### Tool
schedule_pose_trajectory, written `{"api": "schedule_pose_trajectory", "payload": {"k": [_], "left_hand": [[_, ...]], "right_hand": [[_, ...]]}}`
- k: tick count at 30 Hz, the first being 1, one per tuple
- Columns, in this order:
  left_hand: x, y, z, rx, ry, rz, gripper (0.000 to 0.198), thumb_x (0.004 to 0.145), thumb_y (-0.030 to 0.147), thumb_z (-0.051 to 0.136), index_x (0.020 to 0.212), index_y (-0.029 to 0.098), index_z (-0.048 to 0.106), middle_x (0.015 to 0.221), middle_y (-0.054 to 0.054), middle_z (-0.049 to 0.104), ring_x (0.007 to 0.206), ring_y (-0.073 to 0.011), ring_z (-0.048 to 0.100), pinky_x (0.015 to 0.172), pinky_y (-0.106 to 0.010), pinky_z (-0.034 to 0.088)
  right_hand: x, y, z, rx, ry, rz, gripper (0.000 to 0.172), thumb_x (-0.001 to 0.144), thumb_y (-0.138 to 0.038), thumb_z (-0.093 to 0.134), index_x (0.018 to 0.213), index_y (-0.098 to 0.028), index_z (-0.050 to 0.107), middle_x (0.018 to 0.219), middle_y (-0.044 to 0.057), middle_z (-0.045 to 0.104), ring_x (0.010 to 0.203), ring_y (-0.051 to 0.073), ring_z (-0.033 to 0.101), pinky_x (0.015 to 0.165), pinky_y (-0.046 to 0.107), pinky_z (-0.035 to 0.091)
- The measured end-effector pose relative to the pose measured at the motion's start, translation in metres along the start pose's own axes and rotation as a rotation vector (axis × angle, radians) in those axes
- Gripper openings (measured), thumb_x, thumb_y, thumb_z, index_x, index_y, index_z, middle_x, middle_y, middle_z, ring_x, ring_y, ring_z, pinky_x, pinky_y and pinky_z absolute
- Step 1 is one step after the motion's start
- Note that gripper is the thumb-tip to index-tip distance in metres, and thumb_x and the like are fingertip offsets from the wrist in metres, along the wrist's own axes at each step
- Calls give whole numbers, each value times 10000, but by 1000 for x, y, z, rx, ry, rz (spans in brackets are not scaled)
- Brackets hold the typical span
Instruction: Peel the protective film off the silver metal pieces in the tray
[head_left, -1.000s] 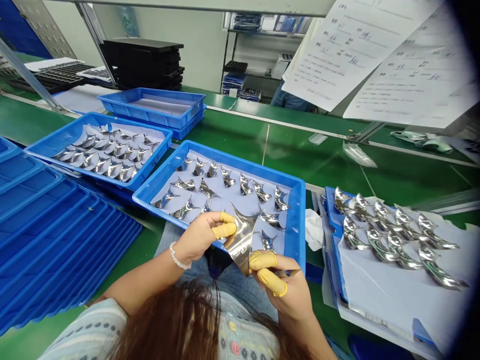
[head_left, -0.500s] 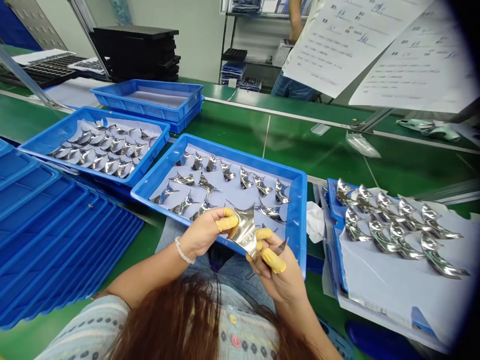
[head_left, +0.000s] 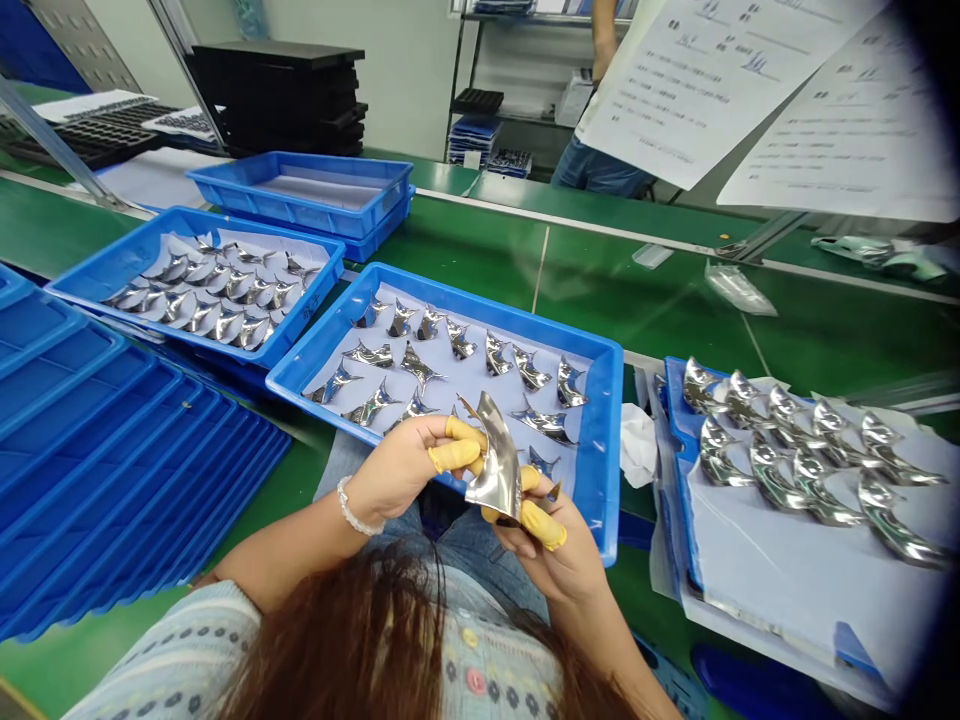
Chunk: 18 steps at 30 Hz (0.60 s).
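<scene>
A shiny curved metal piece (head_left: 499, 465) with pointed corners is held between both hands above the near edge of the middle blue tray (head_left: 609, 450). My left hand (head_left: 416, 462), in yellow finger cots, pinches its left side. Gripping its lower right side is my right hand (head_left: 551, 530), also in yellow finger cots. A thin dark pointed tip shows by the right fingers; what it belongs to is hidden. Similar metal pieces (head_left: 420, 366) lie spaced out on white paper inside the middle tray, just beyond my hands.
More metal pieces lie in the left blue tray (head_left: 75, 285) and on a papered tray (head_left: 750, 550) at right. Stacked blue trays (head_left: 135, 470) fill the left. Crumpled tissue (head_left: 637, 445) lies beside the middle tray. Printed sheets (head_left: 660, 95) hang above; a person stands behind them.
The metal piece has been turned in my fingers, so its curved side now shows at another angle. Both hands keep hold of it, and the view has shifted slightly.
</scene>
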<state>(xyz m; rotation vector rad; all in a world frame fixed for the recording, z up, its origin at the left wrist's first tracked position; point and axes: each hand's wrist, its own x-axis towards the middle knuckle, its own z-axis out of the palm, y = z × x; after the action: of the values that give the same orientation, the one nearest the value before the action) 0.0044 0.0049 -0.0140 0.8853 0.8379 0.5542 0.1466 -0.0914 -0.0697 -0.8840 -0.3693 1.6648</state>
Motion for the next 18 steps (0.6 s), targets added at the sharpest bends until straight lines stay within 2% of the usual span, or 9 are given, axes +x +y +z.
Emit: {"api": "schedule_pose_trajectory", "payload": {"k": [4, 8, 11, 14, 18], "left_hand": [[4, -4, -4, 28, -13, -23, 409, 628, 477, 786, 649, 120, 587, 589, 15, 541, 547, -77, 449, 546, -218, 356], [10, -12, -5, -17, 14, -145, 457, 598, 509, 786, 587, 128, 534, 542, 27, 501, 511, -64, 413, 514, -208, 318], [11, -19, -4, -74, 48, -194, 455, 581, 497, 793, 596, 123, 534, 549, 28, 500, 523, -57, 409, 526, -195, 312], [14, -24, -8, -61, 40, -159, 407, 619, 458, 771, 601, 130, 532, 553, 26, 513, 535, -64, 425, 546, -200, 327], [25, -31, -27, 212, 17, -52, 284, 716, 405, 692, 714, 127, 632, 703, -28, 636, 651, -116, 536, 640, -234, 402]], "right_hand": [[-1, -4, 1, -24, -18, 28, 385, 649, -518, 786, 732, -196, 591, 541, -14, 572, 350, 26, 205, 394, 207, 160], [0, -6, 1, -20, -22, 77, 383, 681, -514, 760, 706, -189, 559, 456, -56, 499, 319, 15, 151, 369, 196, 129], [2, -6, 2, 2, -33, 84, 363, 693, -498, 752, 729, -187, 567, 474, -42, 538, 305, 9, 146, 360, 191, 108], [4, -6, 2, 12, -34, 67, 374, 672, -500, 769, 741, -183, 584, 505, -24, 568, 308, 9, 164, 364, 193, 116], [19, -15, -10, -103, 13, -17, 368, 665, -497, 769, 717, -189, 575, 452, -80, 406, 345, 30, 181, 380, 199, 162]]}}
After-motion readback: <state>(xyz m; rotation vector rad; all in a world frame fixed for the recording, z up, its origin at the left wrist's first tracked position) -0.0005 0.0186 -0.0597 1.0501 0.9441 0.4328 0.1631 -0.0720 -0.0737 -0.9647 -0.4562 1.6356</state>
